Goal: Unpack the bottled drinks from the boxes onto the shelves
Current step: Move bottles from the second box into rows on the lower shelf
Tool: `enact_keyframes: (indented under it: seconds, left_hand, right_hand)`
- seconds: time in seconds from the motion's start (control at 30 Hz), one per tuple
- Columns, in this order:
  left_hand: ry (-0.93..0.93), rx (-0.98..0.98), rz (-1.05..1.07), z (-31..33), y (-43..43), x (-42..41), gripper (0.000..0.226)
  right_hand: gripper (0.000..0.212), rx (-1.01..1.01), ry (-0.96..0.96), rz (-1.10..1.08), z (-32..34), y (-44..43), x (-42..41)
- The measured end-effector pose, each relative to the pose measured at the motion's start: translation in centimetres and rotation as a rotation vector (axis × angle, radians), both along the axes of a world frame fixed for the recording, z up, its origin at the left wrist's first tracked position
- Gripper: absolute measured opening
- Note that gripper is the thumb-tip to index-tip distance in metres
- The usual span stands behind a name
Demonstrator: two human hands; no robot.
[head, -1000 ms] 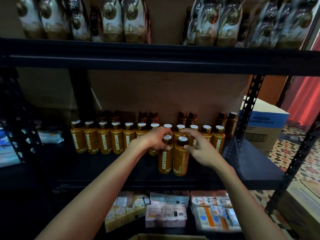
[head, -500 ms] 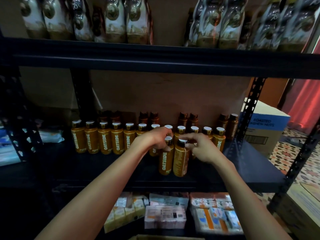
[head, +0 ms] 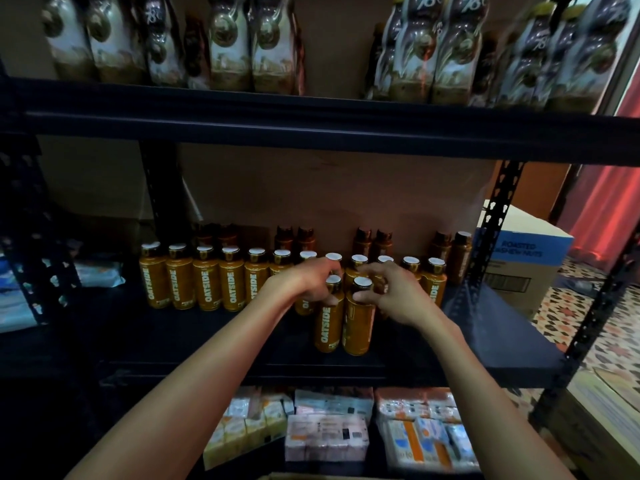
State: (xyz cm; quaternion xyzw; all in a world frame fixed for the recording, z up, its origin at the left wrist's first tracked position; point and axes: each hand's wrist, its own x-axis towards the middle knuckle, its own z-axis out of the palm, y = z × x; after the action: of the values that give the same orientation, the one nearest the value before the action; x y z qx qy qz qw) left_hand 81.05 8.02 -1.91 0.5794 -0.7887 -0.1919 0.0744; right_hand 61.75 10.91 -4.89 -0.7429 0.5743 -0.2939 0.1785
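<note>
Grips one bottle (head: 327, 323) at the neck with the left hand (head: 303, 282), and a second bottle (head: 358, 327) with the right hand (head: 398, 299). Stand upright and touching on the shelf (head: 207, 344), just ahead of the row (head: 207, 285). Leaves bare shelf leftward and along the front edge. Hides several row bottles behind both hands. Cannot read the packs (head: 235, 46) overhead.

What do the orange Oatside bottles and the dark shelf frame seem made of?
Orange Oatside bottles: probably plastic, glossy printed wrap, going by the sheen. Dark shelf frame: likely matte painted metal, given the punched holes in its upright.
</note>
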Motion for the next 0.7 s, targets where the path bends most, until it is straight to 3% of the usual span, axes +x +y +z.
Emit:
enact_keyframes:
  seconds: [0.2, 0.3, 0.4, 0.57, 0.7]
  left_hand:
    - [0.013, -0.004, -0.002, -0.2, -0.1, 0.2, 0.058]
    - [0.015, -0.009, -0.002, -0.3, -0.2, 0.2, 0.057]
    - [0.012, -0.014, -0.008, -0.3, -0.3, 0.2, 0.057]
    - [0.038, -0.03, -0.022, -0.6, -0.3, 0.5, 0.057]
    - [0.138, -0.044, -0.006, -0.8, 0.0, 1.0, 0.058]
  right_hand:
    - [0.045, 0.046, -0.082, -0.006, -0.7, -0.2, 0.3]
    - [0.059, 0.005, -0.079, -0.006, -1.3, -0.2, 0.2]
    - [0.075, 0.086, -0.221, 0.033, -2.1, -0.1, -0.3]
    - [0.075, 0.202, -0.328, 0.075, -4.6, 0.3, 0.0]
    - [0.072, 0.172, -0.418, 0.072, -5.4, 0.3, -0.2]
